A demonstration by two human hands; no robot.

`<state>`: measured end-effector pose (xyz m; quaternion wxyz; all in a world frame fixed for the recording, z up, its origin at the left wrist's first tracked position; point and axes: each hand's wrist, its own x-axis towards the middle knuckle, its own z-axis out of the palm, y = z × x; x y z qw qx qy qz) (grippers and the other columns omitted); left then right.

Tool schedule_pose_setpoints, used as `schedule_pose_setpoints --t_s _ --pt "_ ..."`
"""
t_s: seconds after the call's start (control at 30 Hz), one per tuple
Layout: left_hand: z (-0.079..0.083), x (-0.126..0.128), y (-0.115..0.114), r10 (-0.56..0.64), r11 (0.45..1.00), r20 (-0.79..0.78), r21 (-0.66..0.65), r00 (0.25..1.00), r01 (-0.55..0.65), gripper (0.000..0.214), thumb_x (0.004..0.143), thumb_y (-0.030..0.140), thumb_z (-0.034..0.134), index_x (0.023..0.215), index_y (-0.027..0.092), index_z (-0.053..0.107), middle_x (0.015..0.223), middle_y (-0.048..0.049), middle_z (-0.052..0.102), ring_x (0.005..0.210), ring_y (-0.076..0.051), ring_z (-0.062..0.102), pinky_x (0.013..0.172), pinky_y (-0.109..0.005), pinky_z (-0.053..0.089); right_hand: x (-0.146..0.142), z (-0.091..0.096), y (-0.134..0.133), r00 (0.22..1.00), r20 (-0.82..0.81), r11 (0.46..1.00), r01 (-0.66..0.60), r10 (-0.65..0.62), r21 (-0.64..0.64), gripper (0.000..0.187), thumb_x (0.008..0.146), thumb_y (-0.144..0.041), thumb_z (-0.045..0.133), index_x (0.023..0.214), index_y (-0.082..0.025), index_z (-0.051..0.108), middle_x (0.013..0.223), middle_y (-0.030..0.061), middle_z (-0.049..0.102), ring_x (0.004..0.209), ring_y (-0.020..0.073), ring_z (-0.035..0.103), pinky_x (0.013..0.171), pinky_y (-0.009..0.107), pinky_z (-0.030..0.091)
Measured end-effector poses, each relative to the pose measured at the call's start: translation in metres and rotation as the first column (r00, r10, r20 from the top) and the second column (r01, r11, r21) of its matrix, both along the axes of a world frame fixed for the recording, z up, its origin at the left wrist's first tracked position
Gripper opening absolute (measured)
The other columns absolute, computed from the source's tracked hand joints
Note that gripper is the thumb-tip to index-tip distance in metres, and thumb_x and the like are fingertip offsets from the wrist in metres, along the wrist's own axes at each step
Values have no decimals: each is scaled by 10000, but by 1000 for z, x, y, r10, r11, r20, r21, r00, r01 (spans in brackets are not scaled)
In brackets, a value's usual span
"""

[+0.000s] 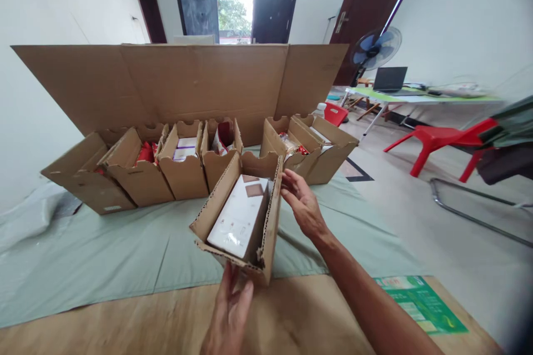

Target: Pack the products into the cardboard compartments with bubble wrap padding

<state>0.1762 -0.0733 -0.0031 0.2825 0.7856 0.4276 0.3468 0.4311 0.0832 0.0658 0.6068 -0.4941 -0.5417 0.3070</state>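
An open corrugated cardboard box [270, 227] is held up in front of me over the table. Inside it lies a white packet [239, 219] with a brown square on its top. My left hand [229, 310] props the box's near end from below, fingers pressed against the cardboard. My right hand [302, 202] is at the box's right wall, fingers half spread and touching its upper edge.
A row of open cardboard boxes [183, 169] with red and white goods stands behind on a pale green cloth [104, 255], backed by a tall cardboard sheet [187, 80]. A green leaflet [420, 302] lies on the wooden tabletop. Red chairs [437, 138], a fan and a laptop table stand right.
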Motion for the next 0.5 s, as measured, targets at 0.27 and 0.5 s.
schedule_pose_setpoints --t_s 0.27,0.5 --pt "-9 21 11 -163 981 -67 96 984 169 1095 745 124 723 1654 369 163 1717 -25 -247 1542 -472 263 1140 -527 487 0 -20 -3 997 6 997 82 -82 -7 575 940 -609 575 1378 -239 613 1472 94 614 1379 303 541 1197 490 385" --pt "-9 38 17 -244 969 -78 30 967 246 1060 759 101 702 1648 377 194 1706 -26 -266 1525 -479 307 1108 -543 509 -2 -30 -11 989 84 993 121 -120 -11 668 972 -687 423 1419 -222 595 1440 106 644 1328 314 600 1087 451 514"
